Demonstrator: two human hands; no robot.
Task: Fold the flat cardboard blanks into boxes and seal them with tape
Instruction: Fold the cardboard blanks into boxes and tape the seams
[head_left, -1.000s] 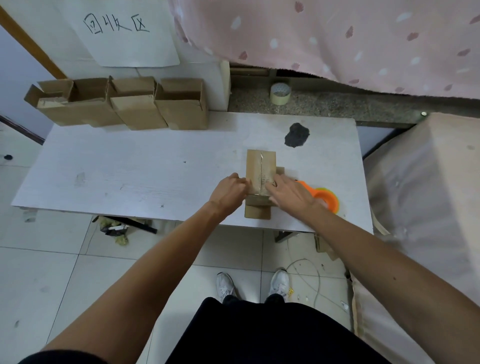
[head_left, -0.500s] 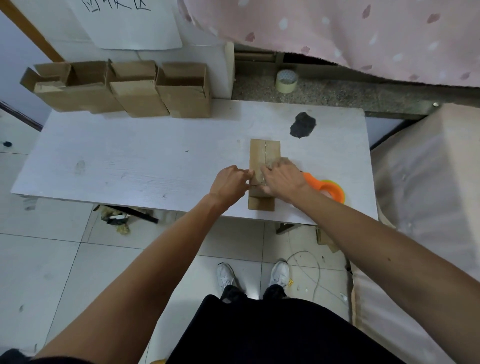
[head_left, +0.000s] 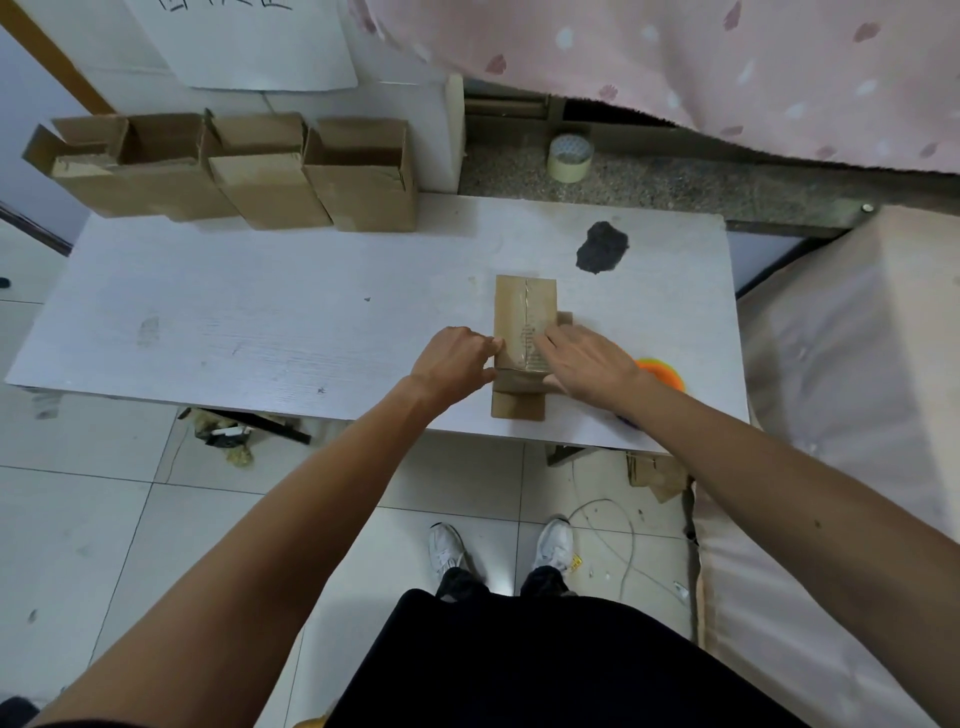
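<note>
A folded brown cardboard box (head_left: 522, 312) stands on the white table (head_left: 260, 322) near its front edge, a taped seam running down the middle of its top face. Its lower flaps spread flat on the table toward me. My left hand (head_left: 454, 361) grips the box's left side with curled fingers. My right hand (head_left: 587, 364) lies flat on the right half of the top face and presses down. An orange tape dispenser (head_left: 662, 374) lies just right of my right wrist, mostly hidden by it.
Several open folded boxes (head_left: 249, 171) stand in a row at the table's back left. A roll of tape (head_left: 570, 157) sits on the stone ledge behind. A dark patch (head_left: 601, 247) marks the table. A covered bed (head_left: 852, 415) borders the right.
My right hand slid from the box's middle seam toward its right edge, smoothing the top. The left hand stays on the box's left side. The camera dipped slightly.
</note>
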